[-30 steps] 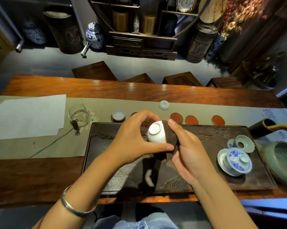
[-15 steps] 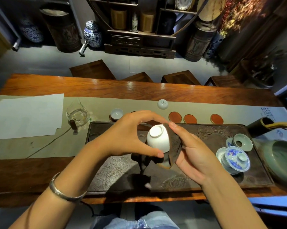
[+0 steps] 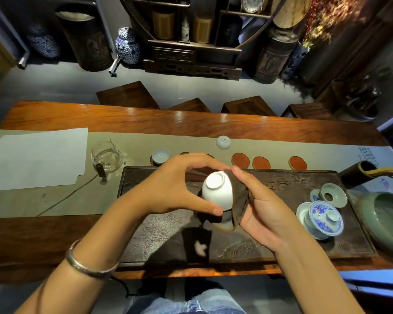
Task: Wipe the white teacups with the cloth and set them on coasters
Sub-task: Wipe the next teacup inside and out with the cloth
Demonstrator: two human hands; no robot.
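Above the tray's (image 3: 281,177) middle, both hands (image 3: 168,189) (image 3: 263,209) grip the cloth-wrapped (image 3: 238,200) teacup (image 3: 217,192), clear of its edges.

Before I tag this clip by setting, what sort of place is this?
Most likely a traditional tea room or tea shop. A carved dark tea tray sits on a long wooden table, with a blue-and-white lidded gaiwan on it, and blue-and-white porcelain jars stand by a display shelf behind.

Teacup (image 3: 217,192) mouth hidden behind cloth (image 3: 237,200)

Silver bangle (image 3: 90,266), blue jeans (image 3: 191,304)
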